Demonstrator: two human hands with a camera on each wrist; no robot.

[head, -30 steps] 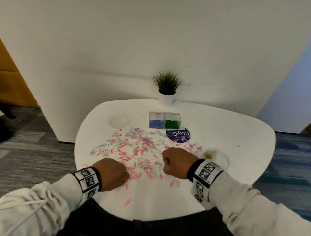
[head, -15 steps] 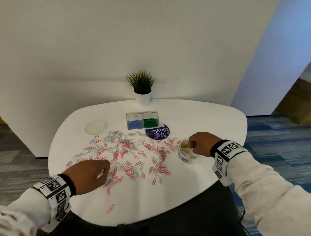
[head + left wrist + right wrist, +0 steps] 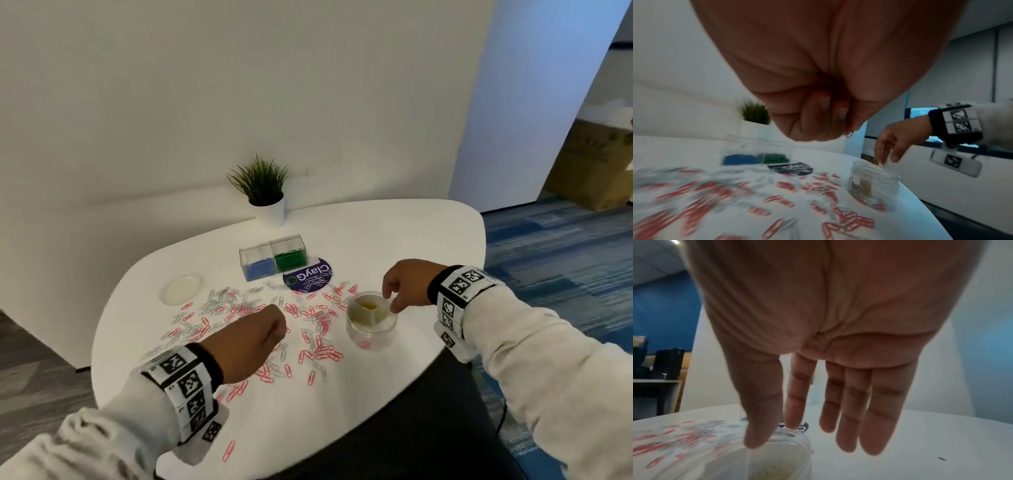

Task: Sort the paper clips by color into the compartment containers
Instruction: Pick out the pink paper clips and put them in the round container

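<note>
Pink paper clips (image 3: 320, 347) and silver paper clips (image 3: 219, 299) lie scattered over the white table (image 3: 394, 240). My left hand (image 3: 270, 330) hovers over the pile as a fist; in the left wrist view a pink clip (image 3: 850, 134) pokes out of the left hand (image 3: 828, 121). My right hand (image 3: 390, 298) hangs over a round clear divided jar (image 3: 371, 330) holding yellow clips, fingers straight and empty in the right wrist view (image 3: 797, 434). A clear two-compartment box (image 3: 272, 262) holds blue and green clips.
A round white lid (image 3: 181, 289) lies at the table's left. A dark round sticker (image 3: 308, 275) sits in front of the box, and a potted plant (image 3: 263, 195) stands at the back by the wall. One pink clip (image 3: 228, 450) lies near the front edge.
My right hand left the pile, reached the round jar on the right, and its fingers have now straightened above it. My left hand rose from the pile, still a fist.
</note>
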